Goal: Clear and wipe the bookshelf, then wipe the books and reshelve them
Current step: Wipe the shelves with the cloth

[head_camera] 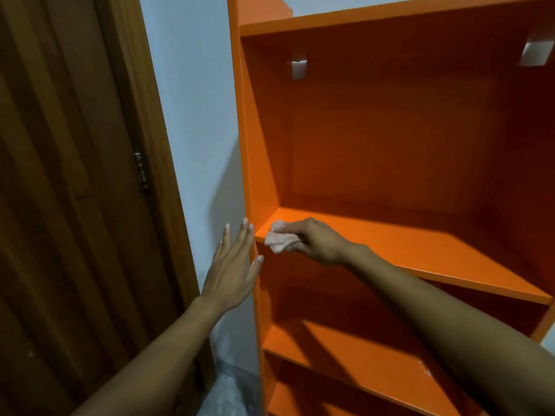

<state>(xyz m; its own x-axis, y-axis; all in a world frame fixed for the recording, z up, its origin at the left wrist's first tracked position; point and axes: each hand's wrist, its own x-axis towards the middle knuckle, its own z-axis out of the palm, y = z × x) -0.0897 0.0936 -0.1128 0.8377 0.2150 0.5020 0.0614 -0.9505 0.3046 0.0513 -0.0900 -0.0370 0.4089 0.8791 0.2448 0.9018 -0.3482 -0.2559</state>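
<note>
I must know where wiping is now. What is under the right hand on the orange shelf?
A crumpled pale pink cloth, held by the right hand at the front left corner of the orange wooden shelf board. The fingers cover part of the cloth.

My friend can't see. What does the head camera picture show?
A right hand wipes an orange bookshelf with a pale cloth. The left hand rests flat on its side edge. No books show.
</note>
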